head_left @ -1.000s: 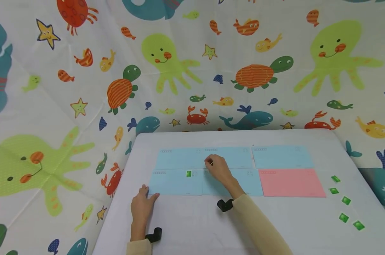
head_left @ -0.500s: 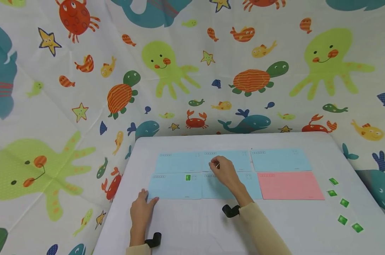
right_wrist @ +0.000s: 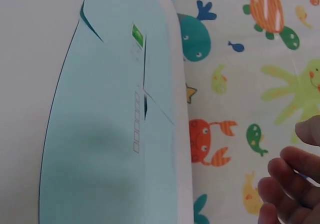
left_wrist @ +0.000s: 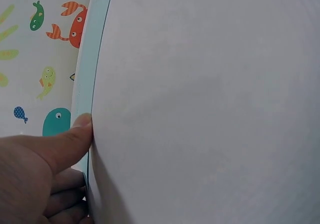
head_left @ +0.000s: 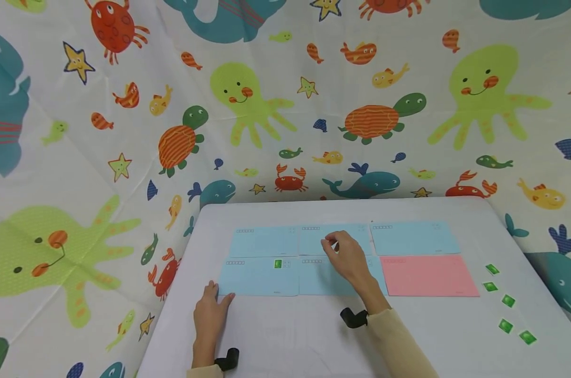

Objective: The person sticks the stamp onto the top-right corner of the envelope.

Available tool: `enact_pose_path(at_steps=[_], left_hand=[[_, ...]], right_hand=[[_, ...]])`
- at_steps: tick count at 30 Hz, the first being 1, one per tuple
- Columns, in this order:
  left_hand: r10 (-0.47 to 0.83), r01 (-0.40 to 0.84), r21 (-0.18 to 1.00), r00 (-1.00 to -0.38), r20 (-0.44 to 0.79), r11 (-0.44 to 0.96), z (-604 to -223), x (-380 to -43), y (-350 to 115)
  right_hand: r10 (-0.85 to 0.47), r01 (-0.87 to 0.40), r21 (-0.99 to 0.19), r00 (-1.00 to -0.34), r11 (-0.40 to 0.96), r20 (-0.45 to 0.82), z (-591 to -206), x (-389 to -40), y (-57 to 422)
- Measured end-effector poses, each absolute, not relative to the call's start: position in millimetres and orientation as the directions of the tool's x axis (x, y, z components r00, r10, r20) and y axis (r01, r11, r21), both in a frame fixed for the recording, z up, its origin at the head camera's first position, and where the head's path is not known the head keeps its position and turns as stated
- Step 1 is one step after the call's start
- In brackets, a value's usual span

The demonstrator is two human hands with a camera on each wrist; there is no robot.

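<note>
The left hand (head_left: 211, 311), thumb spread, touches the blue envelope (head_left: 257, 278) beside it; slipping could skew it. The right hand (head_left: 350, 260) curls, perhaps holding something; I cannot tell.

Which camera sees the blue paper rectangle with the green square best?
Head view: the blue paper rectangle shows nearly whole, with its green square. Left wrist: only a narrow strip; right wrist: just part, square included.

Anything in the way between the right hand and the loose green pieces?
Nothing visible stands in the way. In the head view, the direct path from the right hand to the loose green pieces crosses only the flat pink sheet and white tabletop.
</note>
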State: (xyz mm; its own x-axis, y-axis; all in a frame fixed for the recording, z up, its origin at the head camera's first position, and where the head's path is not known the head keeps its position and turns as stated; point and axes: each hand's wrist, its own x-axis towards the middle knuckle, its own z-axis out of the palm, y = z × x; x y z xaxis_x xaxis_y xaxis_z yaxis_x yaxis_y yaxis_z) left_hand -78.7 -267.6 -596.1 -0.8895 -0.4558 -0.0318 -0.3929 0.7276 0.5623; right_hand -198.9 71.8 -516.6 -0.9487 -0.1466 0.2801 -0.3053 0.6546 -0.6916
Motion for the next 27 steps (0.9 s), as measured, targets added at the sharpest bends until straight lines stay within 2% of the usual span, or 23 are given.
enact_pose_path(at_steps=[18, 27], left_hand=[[-0.434, -0.4, 0.541, -0.898, -0.07, 0.74, -591, -77, -265], [-0.421, -0.385, 0.525, -0.905, -0.055, 0.759, -591, -78, -266]], right_hand=[[-0.124, -0.331, -0.624, -0.928, 0.708, 0.351, -502, -189, 118], [-0.096, -0.309, -0.637, -0.933, 0.706, 0.346, -498, -186, 139]])
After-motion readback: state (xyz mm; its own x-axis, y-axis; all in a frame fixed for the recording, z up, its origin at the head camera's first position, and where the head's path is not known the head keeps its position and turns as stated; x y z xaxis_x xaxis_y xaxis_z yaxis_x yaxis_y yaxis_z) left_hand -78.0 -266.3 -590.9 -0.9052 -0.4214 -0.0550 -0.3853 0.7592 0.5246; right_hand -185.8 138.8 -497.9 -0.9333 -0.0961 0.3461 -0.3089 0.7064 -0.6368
